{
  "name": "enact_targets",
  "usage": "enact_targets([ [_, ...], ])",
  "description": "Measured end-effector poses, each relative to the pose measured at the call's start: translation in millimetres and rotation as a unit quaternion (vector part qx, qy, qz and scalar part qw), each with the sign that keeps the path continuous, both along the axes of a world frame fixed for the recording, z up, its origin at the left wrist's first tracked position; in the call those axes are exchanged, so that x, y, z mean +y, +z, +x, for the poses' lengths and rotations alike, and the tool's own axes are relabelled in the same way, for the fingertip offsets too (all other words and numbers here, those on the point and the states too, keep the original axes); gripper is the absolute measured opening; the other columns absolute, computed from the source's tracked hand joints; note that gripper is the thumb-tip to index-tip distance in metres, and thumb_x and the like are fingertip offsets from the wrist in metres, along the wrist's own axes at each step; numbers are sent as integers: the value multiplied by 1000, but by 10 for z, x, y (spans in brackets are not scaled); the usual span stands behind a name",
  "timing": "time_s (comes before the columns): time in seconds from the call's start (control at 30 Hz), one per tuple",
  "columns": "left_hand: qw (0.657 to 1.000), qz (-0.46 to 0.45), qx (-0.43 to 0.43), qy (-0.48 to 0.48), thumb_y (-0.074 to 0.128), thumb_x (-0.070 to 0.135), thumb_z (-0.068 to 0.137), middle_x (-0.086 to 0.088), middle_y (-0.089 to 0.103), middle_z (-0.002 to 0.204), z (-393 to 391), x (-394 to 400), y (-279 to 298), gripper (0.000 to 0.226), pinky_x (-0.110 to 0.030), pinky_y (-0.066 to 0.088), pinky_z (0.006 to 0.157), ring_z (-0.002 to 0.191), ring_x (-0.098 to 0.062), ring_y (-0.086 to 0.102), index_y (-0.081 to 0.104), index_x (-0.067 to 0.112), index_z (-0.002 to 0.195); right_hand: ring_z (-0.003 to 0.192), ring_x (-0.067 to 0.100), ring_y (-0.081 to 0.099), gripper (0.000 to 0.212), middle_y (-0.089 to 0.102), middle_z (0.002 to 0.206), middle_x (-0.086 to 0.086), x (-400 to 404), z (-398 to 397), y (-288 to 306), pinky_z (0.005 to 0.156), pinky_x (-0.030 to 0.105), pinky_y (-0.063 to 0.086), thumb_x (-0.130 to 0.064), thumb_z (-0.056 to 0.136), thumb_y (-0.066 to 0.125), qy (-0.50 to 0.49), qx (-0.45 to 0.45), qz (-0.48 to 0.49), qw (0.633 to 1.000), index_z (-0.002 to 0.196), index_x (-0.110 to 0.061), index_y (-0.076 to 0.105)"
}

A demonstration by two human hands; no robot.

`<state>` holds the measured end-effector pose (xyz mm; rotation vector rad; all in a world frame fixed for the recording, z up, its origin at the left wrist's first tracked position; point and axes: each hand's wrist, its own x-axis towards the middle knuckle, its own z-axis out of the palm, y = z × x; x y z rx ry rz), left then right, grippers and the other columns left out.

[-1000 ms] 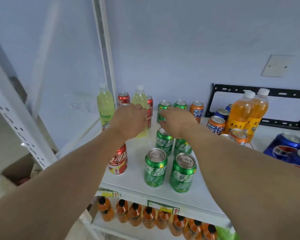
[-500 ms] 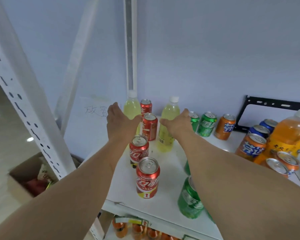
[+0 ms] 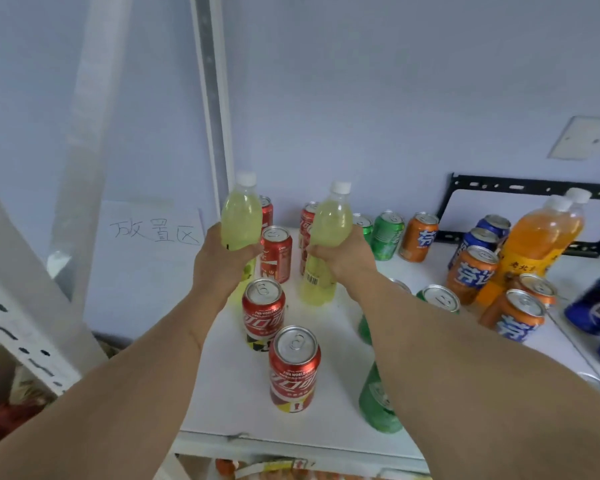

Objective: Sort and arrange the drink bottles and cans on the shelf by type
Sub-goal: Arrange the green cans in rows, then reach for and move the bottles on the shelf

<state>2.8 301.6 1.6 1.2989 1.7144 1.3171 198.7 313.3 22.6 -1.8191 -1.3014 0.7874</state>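
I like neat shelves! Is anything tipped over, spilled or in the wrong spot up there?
No spills or tipped cans show. One oddity: the two yellow-green bottles, one in the left hand and one in the right hand, sit among the red cans, not with the orange bottles.

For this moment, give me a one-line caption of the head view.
Left hand and right hand each grip a yellow-green bottle among red cans on the shelf.
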Motion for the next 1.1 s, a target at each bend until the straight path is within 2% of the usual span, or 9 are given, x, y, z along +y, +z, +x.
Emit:
enact_targets([
  [0.13, 995, 86, 38, -16, 80, 47, 72, 9, 58, 117, 126, -94, 243, 66, -33, 49, 81, 101, -14, 58, 48, 34, 129, 99, 24, 61, 69, 62, 112, 1, -152, 169, 229, 83, 38, 53, -41, 75, 80, -19, 35, 78, 996, 128, -17, 43],
  [0.3, 979, 171, 108, -4, 74, 56, 71, 5, 48, 111, 487, -397, 714, 61, -29, 44, 76, 90, -14, 55, 52, 31, 123, 95, 18, 63, 64, 62, 105, -6, -509, 359, 621, 83, 41, 55, -50, 73, 78, -36, 124, 183, 975, 123, -27, 44],
  [0.43, 969, 223, 108, -14, 73, 58, 70, 5, 46, 118, 797, -803, 1006, 68, -31, 48, 82, 98, -14, 56, 49, 32, 128, 97, 14, 62, 72, 62, 112, -5, -967, 673, 825, 80, 34, 52, -50, 72, 79, -40, 168, 240, 955, 131, -27, 45],
  [0.53, 965, 248, 69, -43, 73, 56, 71, 7, 54, 115, 1046, -1200, 1239, 65, -32, 49, 83, 97, -13, 58, 50, 31, 127, 93, 9, 62, 70, 62, 107, -8, -1381, 964, 915, 75, 29, 51, -46, 75, 79, -54, 182, 257, 948, 131, -26, 44],
  [0.63, 968, 218, 26, -118, 74, 54, 74, 19, 62, 99, 1393, -1720, 1279, 62, -30, 52, 79, 89, -4, 62, 48, 36, 126, 90, 11, 64, 74, 63, 104, -7, -1844, 1281, 887, 77, 33, 54, -46, 74, 80, -72, 177, 250, 949, 132, -21, 41],
  [0.73, 965, 179, -42, -189, 76, 51, 76, 19, 66, 98, 1830, -2280, 1011, 52, -24, 51, 72, 85, 3, 65, 53, 35, 120, 99, 12, 62, 82, 62, 112, -7, -2368, 1670, 689, 83, 33, 50, -55, 72, 79, -87, 151, 231, 957, 135, -19, 40],
  [0.87, 950, 82, -130, -272, 75, 56, 76, 19, 65, 111, 2438, -2957, 518, 55, -34, 52, 85, 101, -3, 63, 52, 36, 121, 105, 10, 52, 81, 54, 109, -15, -3164, 2238, 344, 84, 29, 41, -57, 78, 73, -116, 146, 187, 965, 137, -16, 36],
  [0.97, 937, 42, -152, -311, 72, 62, 75, 22, 61, 117, 2858, -3407, 253, 64, -37, 50, 92, 107, -4, 61, 46, 38, 128, 114, 15, 54, 83, 55, 124, -9, -3701, 2677, 103, 94, 36, 45, -62, 79, 70, -149, 148, 161, 964, 141, -20, 35],
  [1.1, 917, 22, -154, -368, 72, 63, 74, 22, 64, 117, 3392, -3900, 62, 68, -35, 48, 97, 107, 1, 61, 46, 37, 132, 98, 21, 63, 67, 61, 109, -7, -4273, 3237, -61, 79, 38, 52, -56, 84, 66, -197, 175, 128, 956, 136, -24, 39],
])
